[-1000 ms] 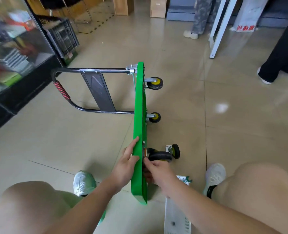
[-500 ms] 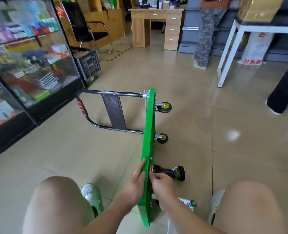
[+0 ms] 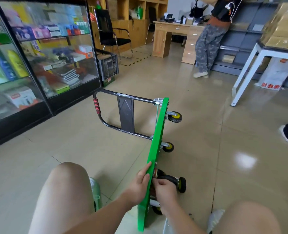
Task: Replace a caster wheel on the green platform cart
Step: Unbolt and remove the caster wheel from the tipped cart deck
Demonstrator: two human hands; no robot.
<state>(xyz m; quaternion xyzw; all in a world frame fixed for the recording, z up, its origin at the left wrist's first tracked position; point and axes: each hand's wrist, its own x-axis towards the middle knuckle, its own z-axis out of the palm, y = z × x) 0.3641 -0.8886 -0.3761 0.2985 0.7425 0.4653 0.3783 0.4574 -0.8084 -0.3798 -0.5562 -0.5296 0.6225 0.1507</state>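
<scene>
While the cart [image 3: 157, 149] is standing on its long edge on the floor, deck upright and handle [image 3: 106, 114] sticking out to the left, the caster [image 3: 169, 178] being dealt with is sitting against the underside at the near end, just above the lowest wheel [image 3: 156, 210]. The right hand [image 3: 166, 190] is working at that caster's mount, its fingers [image 3: 158, 182] curling together and clamping on some small part there; which part I cannot tell. The left hand [image 3: 139, 184] is bracing the deck's other face, its fingers lying straight and flat along the edge, gripping nothing. Over the last second the hands are barely shifting while the view is swinging up from the floor to the room, so the person is probably working by feel. I judge the job at the mount to be going on, not finished. A second wheel [image 3: 182, 184] is lying just beyond the caster; whether it is loose or fixed is unclear. The mount plate and any bolts are hiding behind the right hand and the deck. The far wheels [image 3: 175, 117] are sticking out to the right. A white box [image 3: 167, 228] is being cut off at the bottom edge, and the cabinet [image 3: 47, 53] on the left is blurring.
</scene>
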